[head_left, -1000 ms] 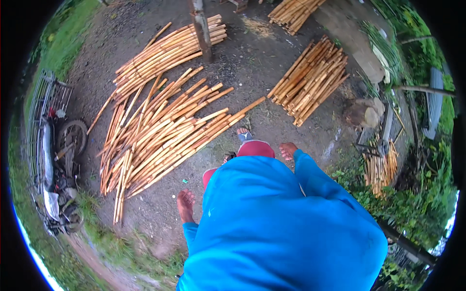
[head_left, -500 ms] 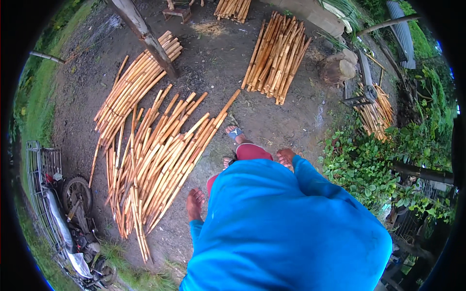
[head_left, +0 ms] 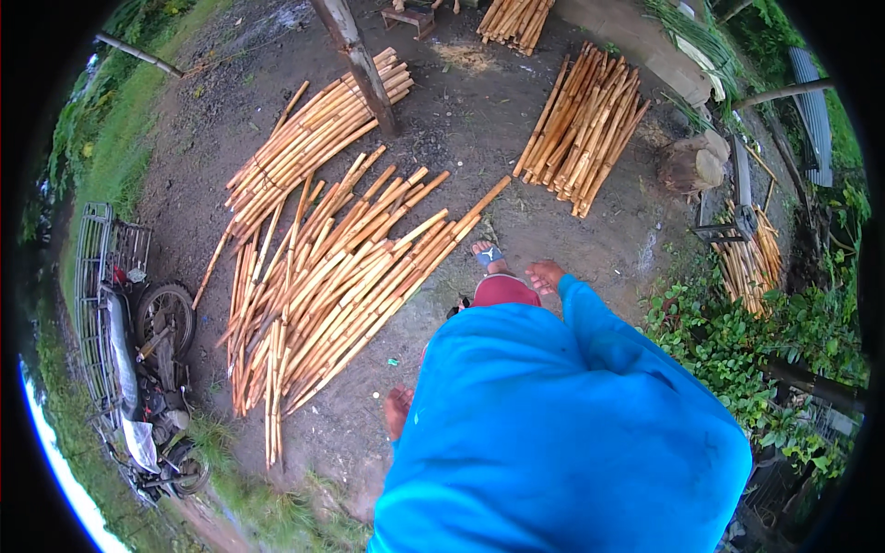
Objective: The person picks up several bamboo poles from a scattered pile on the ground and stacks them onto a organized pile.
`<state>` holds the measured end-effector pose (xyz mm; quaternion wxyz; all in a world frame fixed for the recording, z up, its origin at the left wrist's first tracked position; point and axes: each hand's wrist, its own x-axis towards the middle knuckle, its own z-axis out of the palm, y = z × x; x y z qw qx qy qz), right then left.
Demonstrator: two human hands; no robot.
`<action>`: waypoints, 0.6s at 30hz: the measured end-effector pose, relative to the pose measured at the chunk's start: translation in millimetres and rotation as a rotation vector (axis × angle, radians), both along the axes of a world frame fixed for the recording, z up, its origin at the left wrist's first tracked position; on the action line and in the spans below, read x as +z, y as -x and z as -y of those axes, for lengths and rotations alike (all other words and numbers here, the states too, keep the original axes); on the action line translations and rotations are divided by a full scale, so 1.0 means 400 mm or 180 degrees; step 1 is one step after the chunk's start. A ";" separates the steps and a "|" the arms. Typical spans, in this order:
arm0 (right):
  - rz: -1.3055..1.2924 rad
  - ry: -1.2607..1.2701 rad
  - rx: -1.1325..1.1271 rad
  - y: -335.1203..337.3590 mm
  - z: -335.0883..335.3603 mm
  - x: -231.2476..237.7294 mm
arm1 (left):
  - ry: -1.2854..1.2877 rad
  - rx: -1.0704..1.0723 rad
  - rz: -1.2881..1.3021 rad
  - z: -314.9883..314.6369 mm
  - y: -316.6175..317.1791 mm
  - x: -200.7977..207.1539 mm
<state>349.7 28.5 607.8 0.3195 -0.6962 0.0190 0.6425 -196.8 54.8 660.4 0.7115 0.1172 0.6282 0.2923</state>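
My left hand (head_left: 397, 411) hangs beside my body, partly hidden by my blue shirt (head_left: 553, 424). Its fingers are loosely bent, with nothing visible in them. Ahead of my body, my right hand (head_left: 545, 276) hangs empty over the ground, its fingers a little apart. Left of me, a loose, fanned-out pile of bamboo poles (head_left: 341, 286) lies on the dirt; it is the pile nearest my left hand, and neither hand touches it. One sandalled foot (head_left: 489, 255) shows beside my right hand, below the end of the longest pole.
A tied bamboo bundle (head_left: 313, 129) lies by a wooden post (head_left: 364, 74). Another bamboo stack (head_left: 583, 129) is ahead, near a tree stump (head_left: 690, 164). A motorcycle (head_left: 138, 369) stands at the left beside a metal rack (head_left: 95, 304). Leafy plants (head_left: 719, 341) border the right.
My view has shifted, so the piles sit further right in it. My left hand has drawn in closer to my body, and my right hand now reaches a little further forward.
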 end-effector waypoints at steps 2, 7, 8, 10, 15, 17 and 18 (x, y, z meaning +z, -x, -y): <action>-0.0065 -0.0102 0.0097 0.005 -0.037 -0.003 | 0.0041 0.0046 -0.0048 0.031 0.001 0.013; -0.0105 -0.0267 0.0195 0.027 -0.081 0.009 | 0.0081 0.0101 -0.0099 0.056 -0.002 0.024; -0.0113 -0.0275 0.0191 0.029 -0.078 0.012 | 0.0076 0.0085 -0.0120 0.053 -0.002 0.025; -0.0034 -0.0099 0.0253 0.039 -0.061 0.011 | 0.0062 0.0056 -0.0145 0.049 -0.005 0.024; -0.0208 0.0238 0.0066 0.017 0.055 -0.052 | 0.0016 -0.0147 -0.0136 0.006 -0.032 0.034; -0.0206 0.0408 -0.0027 0.016 0.088 -0.058 | -0.0007 -0.0224 -0.0156 -0.014 -0.040 0.030; -0.0175 0.0417 0.0066 0.015 0.109 -0.052 | -0.0010 -0.0255 -0.0163 -0.019 -0.042 0.028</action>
